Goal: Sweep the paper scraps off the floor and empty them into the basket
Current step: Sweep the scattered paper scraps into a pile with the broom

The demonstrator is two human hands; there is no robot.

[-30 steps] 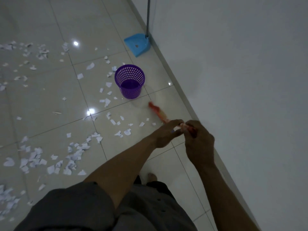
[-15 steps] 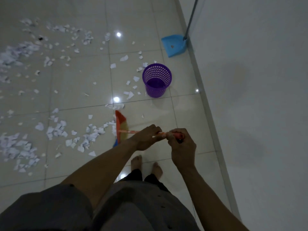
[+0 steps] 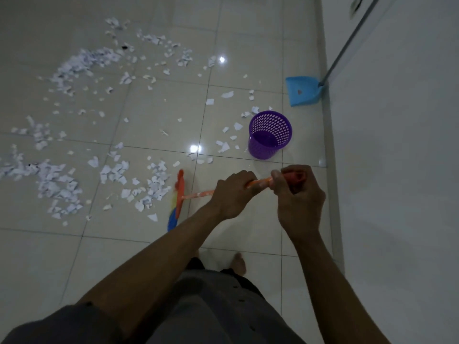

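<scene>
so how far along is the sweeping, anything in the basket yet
Early. Done: nothing obvious; the basket looks empty. In hand: the left hand and right hand grip the broom, its head beside a cluster of paper scraps. Left: scraps cover much of the floor, and the dustpan sits untouched by the wall.

The broom (image 3: 179, 192) has swung left, away from the basket (image 3: 270, 135), its head now up against the scraps (image 3: 155, 184)
</scene>
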